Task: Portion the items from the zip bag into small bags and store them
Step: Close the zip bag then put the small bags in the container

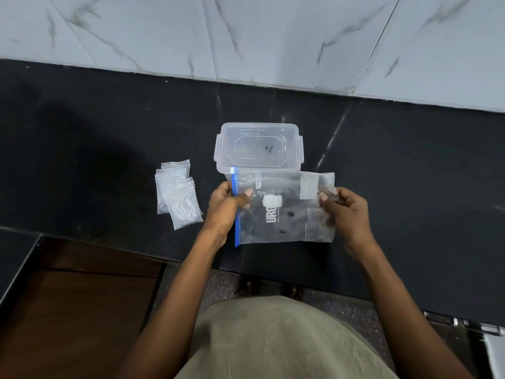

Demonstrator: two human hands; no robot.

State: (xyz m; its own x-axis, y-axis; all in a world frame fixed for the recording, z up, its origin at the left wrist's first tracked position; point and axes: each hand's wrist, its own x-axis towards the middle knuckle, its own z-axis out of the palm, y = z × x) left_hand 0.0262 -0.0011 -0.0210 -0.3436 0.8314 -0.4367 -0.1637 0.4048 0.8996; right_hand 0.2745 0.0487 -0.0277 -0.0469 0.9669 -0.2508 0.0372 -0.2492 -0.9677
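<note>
- Black and shiny, the tabletop [109, 138] runs across the middle, and a white marble wall [273, 36] stands behind it.
- A person stands at the tabletop and holds a clear zip bag [295, 214] up with both hands, just above the near edge.
- The zip bag lies sideways, so its blue zip strip [235, 214] runs up and down on the left side.
- White letters and a white patch show on the zip bag. A few small dark bits show inside it, too small to tell what they are.
- The left hand [225, 207] pinches the zip bag at the blue strip, with the thumb on the front and the fingers curled behind.
- The right hand [345, 212] pinches the far right edge of the zip bag, thumb on the front.
- A clear plastic box [258, 146] with no lid on sits just behind the zip bag. The top edge of the zip bag covers the near rim of the box.
- A little pile of small bags [177, 192] lies flat on the tabletop to the left, apart from the left hand. They overlap each other and look see-through.
- Brown wood [82, 310] shows low on the left, below the tabletop.
</note>
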